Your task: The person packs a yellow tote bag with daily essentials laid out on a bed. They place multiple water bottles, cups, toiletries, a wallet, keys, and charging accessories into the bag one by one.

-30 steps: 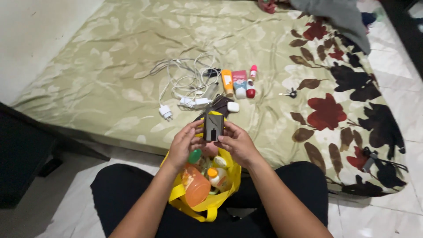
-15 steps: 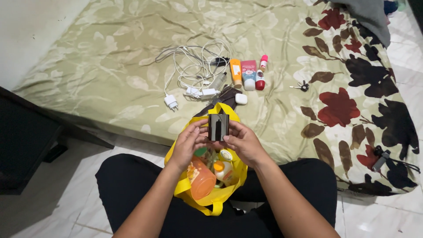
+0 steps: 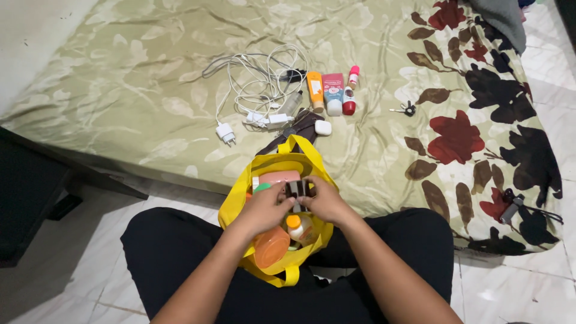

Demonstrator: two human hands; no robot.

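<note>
Small dark box (image 3: 298,189) held over open yellow bag (image 3: 240,198), pinched between left hand (image 3: 264,210) and right hand (image 3: 324,201), fingers closed on it; packing step, looks like; bottles inside crowd space; cables (image 3: 258,90) on bed.

A person sits on the floor before a mattress (image 3: 120,90), a bag (image 3: 237,201) in the lap.

Both hands meet over the bag's mouth, the left hand (image 3: 264,210) beside the right hand (image 3: 324,203), a small box (image 3: 298,189) between them. Bottles lie inside the bag. Behind it, on the mattress, lie tangled cables (image 3: 258,84), with tubes (image 3: 332,93) to their right and keys (image 3: 407,109) farther right.
</note>
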